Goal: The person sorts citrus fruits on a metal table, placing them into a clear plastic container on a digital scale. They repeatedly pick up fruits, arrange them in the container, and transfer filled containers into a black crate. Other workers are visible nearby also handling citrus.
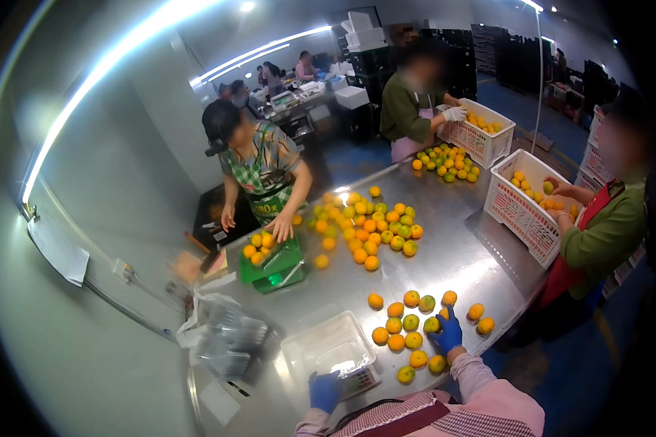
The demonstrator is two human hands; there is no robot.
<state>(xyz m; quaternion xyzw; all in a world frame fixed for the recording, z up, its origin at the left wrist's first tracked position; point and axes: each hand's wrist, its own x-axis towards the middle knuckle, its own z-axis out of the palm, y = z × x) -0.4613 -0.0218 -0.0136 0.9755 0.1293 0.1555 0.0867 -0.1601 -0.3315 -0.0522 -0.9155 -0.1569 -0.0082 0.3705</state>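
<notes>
My right hand, in a blue glove, reaches over loose orange and green-tinged citrus fruits on the steel table. Its fingers are at a greenish fruit and a partly covered orange one; whether it grips either cannot be told. My left hand, also blue-gloved, lies at the near edge of a digital scale that carries a clear-white plastic tray. Its fingertips are partly hidden against the tray's rim. More citrus fruits lie spread between the tray and my right hand.
Clear plastic containers lie left of the scale, near a pen and paper. A co-worker across the table handles fruit in a green tray. A large fruit pile lies mid-table. Two co-workers reach into white crates at right.
</notes>
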